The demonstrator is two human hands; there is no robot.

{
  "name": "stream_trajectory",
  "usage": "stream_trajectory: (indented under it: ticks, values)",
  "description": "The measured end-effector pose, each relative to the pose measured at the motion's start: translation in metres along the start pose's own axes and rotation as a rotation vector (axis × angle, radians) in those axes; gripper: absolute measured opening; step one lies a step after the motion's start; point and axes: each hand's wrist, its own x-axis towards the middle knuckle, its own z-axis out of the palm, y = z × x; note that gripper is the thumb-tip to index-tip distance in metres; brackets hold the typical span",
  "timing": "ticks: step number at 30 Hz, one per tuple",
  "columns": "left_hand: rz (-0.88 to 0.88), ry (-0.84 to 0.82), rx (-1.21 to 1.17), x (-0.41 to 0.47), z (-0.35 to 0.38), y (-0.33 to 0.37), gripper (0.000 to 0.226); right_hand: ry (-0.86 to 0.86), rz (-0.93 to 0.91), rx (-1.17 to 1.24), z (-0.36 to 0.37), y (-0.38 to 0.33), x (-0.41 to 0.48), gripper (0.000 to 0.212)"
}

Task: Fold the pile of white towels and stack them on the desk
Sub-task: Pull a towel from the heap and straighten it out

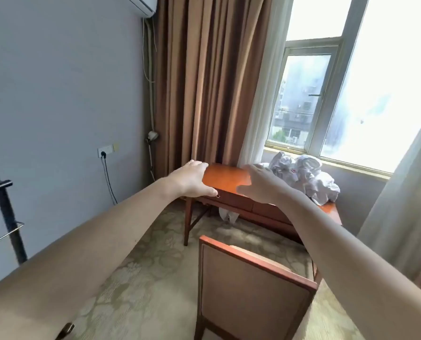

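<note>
Head view looks forward and down at the desk (pixel 225 176) from nearby.

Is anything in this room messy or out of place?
Yes. The white towels lie in a crumpled, unfolded heap on the right end of the desk, beside the window. A crumpled white thing also lies on the floor under the desk; I cannot tell what it is.

2 relaxed hands (pixel 192 179) (pixel 258 185) hover, seemingly above desk (pixel 225 176) bearing crumpled towels (pixel 310 177).
</note>
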Motion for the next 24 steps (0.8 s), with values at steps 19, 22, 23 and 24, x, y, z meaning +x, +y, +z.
stream_trajectory:
  ticks: [19, 22, 23, 24]
  values:
    - [-0.09, -0.068, -0.018, 0.082, 0.005, -0.195, 0.091, -0.079, -0.012, 0.086, 0.109, -0.088, 0.162, 0.068]
    - [-0.084, -0.077, -0.035, 0.108, -0.003, -0.237, 0.092, -0.049, 0.002, 0.099, 0.121, -0.107, 0.201, 0.068]
    - [-0.081, -0.077, -0.041, 0.118, -0.004, -0.253, 0.092, -0.037, 0.005, 0.104, 0.127, -0.113, 0.215, 0.068]
    - [-0.077, -0.083, -0.045, 0.126, -0.005, -0.267, 0.092, -0.03, 0.009, 0.106, 0.132, -0.118, 0.227, 0.068]
